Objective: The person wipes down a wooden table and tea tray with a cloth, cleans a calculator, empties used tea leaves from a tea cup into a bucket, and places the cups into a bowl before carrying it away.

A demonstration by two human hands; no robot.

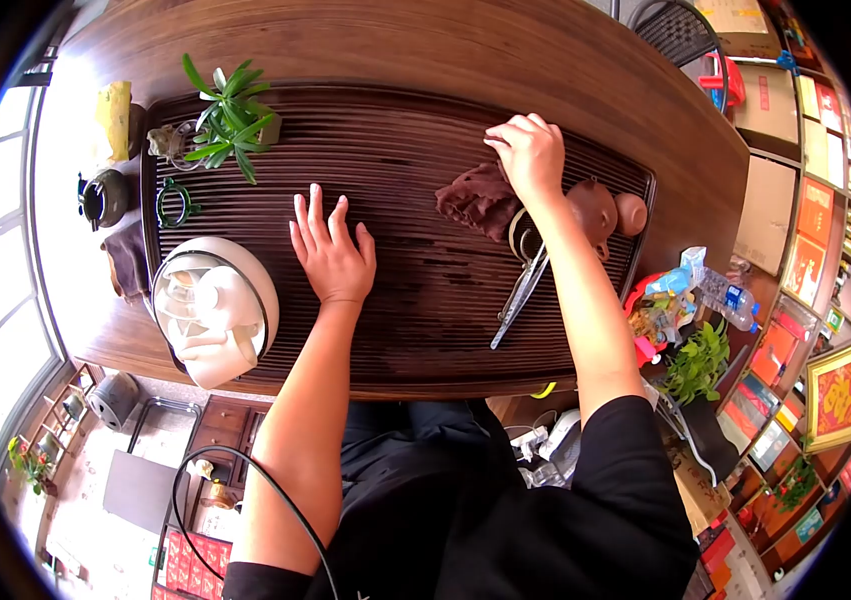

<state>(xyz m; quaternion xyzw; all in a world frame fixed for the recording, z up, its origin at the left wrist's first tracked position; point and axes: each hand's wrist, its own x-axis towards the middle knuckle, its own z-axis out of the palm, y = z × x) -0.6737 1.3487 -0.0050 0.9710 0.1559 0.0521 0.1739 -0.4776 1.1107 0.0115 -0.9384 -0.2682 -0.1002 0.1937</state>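
Observation:
My left hand (pixel 333 252) lies palm down with fingers spread on the dark slatted tea tray (pixel 395 290), holding nothing. My right hand (pixel 529 150) is near the tray's far right, its fingers curled together; a small dark edge shows at the fingertips, but I cannot make out what it is. Just below that hand is a crumpled brown cloth (pixel 473 202). A round holder (pixel 523 238) and metal tongs (pixel 518 300) lie beside my right forearm. A reddish-brown clay teapot (pixel 593 212) and a small clay cup (pixel 631 214) stand to the right, the teapot partly behind my forearm.
On the left stand a white round container (pixel 245 262) with white teaware, a green plant (pixel 233 115), a green ring-shaped piece (pixel 174 203) and a dark pot (pixel 107 198). Beyond the table's right edge are a plastic bottle (pixel 727 298) and a leafy plant (pixel 698 362).

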